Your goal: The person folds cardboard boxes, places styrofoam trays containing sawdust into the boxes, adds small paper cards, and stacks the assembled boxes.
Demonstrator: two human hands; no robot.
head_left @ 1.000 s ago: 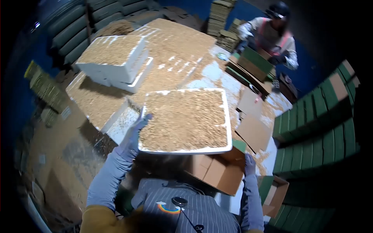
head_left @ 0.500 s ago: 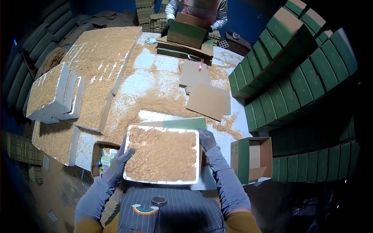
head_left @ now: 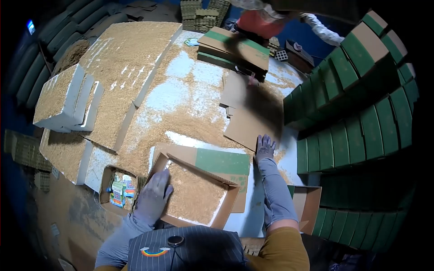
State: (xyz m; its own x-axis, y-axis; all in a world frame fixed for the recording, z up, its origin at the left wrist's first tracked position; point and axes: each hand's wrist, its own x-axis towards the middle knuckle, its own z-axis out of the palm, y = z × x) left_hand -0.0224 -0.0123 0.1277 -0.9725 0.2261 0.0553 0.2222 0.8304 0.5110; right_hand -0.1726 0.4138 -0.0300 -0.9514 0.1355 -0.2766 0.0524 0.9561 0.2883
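Note:
An open cardboard box (head_left: 228, 198) sits in front of me, slanted. Inside lies a white foam tray filled level with tan, sawdust-like material (head_left: 194, 189). My left hand (head_left: 154, 194), gloved in grey, grips the box over its left side, thumb and fingers reaching onto the tray's edge; the wall beneath is hidden. Farther out, my right hand (head_left: 265, 148) has spread fingers laid on the near edge of a flat brown cardboard sheet (head_left: 253, 122). Partly under the box is a flat green and brown carton (head_left: 221, 161).
Filled foam trays (head_left: 135, 54) cover the table's left side. Green boxes (head_left: 348, 140) are stacked on the right, near an open box (head_left: 312, 198). A small box of printed packets (head_left: 121, 189) stands at left. Across the table, a person (head_left: 262, 22) leans over flat cartons (head_left: 235, 47).
The filled tray, held in both hands before, now sits inside an open cardboard box. My right hand has left it and reached forward to the sheet. The person opposite has raised a dark, blurred object.

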